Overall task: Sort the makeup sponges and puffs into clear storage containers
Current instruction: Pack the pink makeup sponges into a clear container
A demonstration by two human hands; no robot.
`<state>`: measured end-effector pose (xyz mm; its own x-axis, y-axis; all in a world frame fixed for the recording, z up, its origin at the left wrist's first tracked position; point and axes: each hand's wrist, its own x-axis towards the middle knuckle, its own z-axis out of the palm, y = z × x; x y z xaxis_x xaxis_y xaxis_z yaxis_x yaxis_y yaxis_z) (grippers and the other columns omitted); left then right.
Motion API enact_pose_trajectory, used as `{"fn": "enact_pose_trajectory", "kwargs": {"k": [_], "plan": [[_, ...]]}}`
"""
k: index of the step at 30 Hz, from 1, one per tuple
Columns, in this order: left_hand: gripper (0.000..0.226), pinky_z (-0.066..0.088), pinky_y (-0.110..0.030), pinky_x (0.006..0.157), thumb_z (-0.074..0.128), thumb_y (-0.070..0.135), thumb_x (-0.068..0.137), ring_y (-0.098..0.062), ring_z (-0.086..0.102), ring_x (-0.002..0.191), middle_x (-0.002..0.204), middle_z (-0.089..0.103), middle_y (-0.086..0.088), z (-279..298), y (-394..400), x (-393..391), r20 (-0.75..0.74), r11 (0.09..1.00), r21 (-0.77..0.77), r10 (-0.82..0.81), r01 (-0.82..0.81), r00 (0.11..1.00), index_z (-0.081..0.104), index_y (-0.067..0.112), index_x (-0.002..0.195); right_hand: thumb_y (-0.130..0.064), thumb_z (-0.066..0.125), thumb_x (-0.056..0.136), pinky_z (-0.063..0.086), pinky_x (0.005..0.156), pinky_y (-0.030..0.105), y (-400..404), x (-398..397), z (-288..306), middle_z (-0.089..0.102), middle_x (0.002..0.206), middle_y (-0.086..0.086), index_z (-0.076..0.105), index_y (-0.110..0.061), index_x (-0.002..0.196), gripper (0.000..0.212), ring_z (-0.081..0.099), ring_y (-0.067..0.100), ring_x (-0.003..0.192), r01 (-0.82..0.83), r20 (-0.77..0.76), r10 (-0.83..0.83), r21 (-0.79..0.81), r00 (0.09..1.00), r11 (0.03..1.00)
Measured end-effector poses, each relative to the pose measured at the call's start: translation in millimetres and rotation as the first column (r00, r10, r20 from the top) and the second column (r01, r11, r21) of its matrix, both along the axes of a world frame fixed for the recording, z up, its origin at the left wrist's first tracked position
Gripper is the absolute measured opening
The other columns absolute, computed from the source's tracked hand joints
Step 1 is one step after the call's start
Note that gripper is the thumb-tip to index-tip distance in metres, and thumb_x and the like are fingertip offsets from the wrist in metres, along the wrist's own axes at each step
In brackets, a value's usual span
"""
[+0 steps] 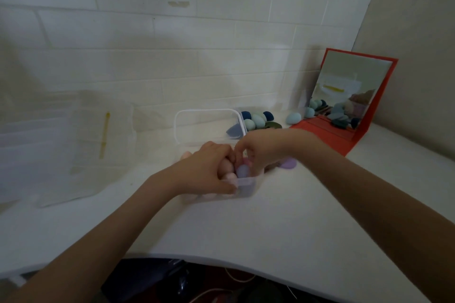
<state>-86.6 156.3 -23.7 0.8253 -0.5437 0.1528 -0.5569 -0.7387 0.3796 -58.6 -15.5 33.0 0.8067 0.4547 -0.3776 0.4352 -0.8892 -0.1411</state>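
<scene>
Entry, head view only. Both hands meet over the near clear container (246, 183), which sits on the white table (283, 229) just in front of me.

Left hand (211, 170): curled over the container's near-left rim, thumb along the front wall, fingers folded down among pale pink sponges (230, 176) already inside. It looks closed on the container or its contents, steadying it; which one, I cannot tell.

Right hand (261, 149): comes in from the right, fingertips pinched together and pointing down into the box. A lavender sponge (242, 171) stands just below those fingertips, rounded end up, long axis roughly upright, tucked against the right wall. Fingers appear to touch its top (motion blur here, so contact is a judgement). A small pink piece shows just beside it under the same fingers.

Key relation: the lavender sponge lies straight below the right-hand pinch, and the left hand is immediately to its left. The right hand is the nearer and better placed; the move I expect is a short downward press to seat the sponge, with the left holding the box still.

Elsewhere: a purple puff (288, 163) lies flat on the table just right of the container, not yet sorted. Behind, an open lid (206, 120) stands up, and a second container (256, 122) holds blue and green sponges. One teal sponge (293, 117) lies loose near the red-framed mirror (349, 96).
</scene>
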Motion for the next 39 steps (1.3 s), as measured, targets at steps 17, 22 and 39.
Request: {"fn": "enact_pose_trajectory", "kwargs": {"k": [17, 22, 39], "plan": [[0.049, 0.035, -0.018, 0.068, 0.074, 0.046, 0.068, -0.006, 0.043, 0.092, 0.103, 0.049, 0.013, -3, 0, 2, -0.004, 1.000, -0.015, -0.005, 0.005, 1.000, 0.051, 0.027, 0.106, -0.010, 0.072, 0.077, 0.047, 0.064, 0.020, -6, -19, -9, 0.067, 0.078, 0.001, 0.075, -0.018, 0.084, 0.011, 0.057, 0.009, 0.068, 0.021, 0.053, -0.041, 0.326, 0.998, 0.945], [0.030, 0.046, -0.018, 0.085, 0.054, 0.041, 0.077, -0.002, 0.058, 0.091, 0.094, 0.063, 0.012, 18, 13, -5, -0.096, 0.738, -0.674, -0.039, -0.036, 0.995, 0.063, 0.019, 0.094, -0.006, 0.065, 0.084, 0.047, 0.057, 0.024, -29, -11, -7, 0.064, 0.071, 0.002, 0.073, -0.020, 0.085, 0.016, 0.054, 0.012, 0.063, 0.120, 0.178, -0.391, 0.769, 0.903, 0.628], [0.049, 0.051, -0.032, 0.078, 0.029, 0.061, 0.094, -0.018, 0.066, 0.102, 0.108, 0.071, -0.003, -38, 31, 34, -0.680, -0.090, -0.717, -0.126, -0.691, 0.722, 0.060, 0.028, 0.114, -0.037, 0.053, 0.094, 0.047, 0.100, 0.038, 10, 4, -92, 0.053, 0.112, -0.020, 0.039, -0.031, 0.140, 0.049, 0.057, 0.012, 0.111, 0.349, -0.386, -0.432, 0.922, 0.815, -0.166]]}}
